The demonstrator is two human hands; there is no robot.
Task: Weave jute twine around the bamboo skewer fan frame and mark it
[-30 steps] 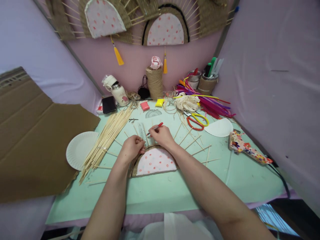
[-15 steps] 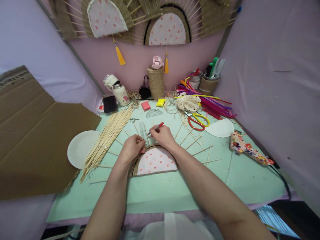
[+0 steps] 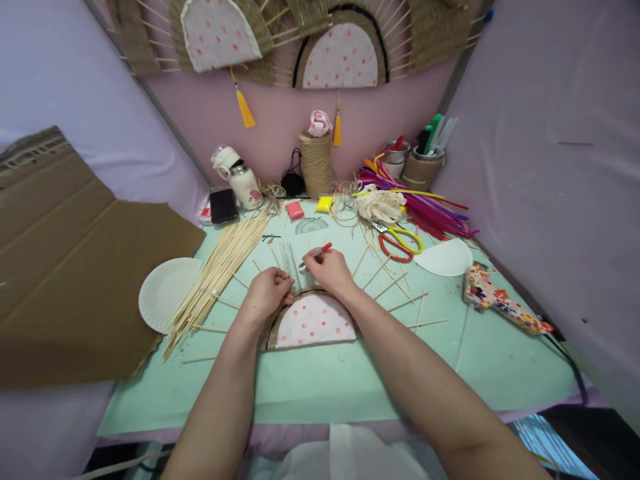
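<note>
A half-round piece point(image 3: 316, 323) with dotted pink-white fabric and a brown fibre rim lies flat before me, thin wooden sticks point(image 3: 400, 293) fanning out from its curved edge. My left hand point(image 3: 273, 291) is closed, its bent fingers at the lower end of a clear ruler point(image 3: 288, 259) that stands out from the top of the curve. In my right hand point(image 3: 330, 270) is a red-ended pen point(image 3: 323, 249), gripped between thumb and fingers, its tip close to the ruler's right side. The fingers partly hide the rim and the ruler's lower end.
At left lie a bundle of wooden sticks point(image 3: 220, 270), a paper plate point(image 3: 167, 293) and cardboard point(image 3: 90, 280). Scissors point(image 3: 397, 243), a cut plate piece point(image 3: 447, 257) and a flowered glue gun point(image 3: 503, 300) lie right. Behind stand a bottle point(image 3: 243, 181) and a twine spool point(image 3: 316, 163).
The whole view has shifted slightly. The pen tip sits a little farther from the ruler than before; my left hand stays at the ruler's lower end.
</note>
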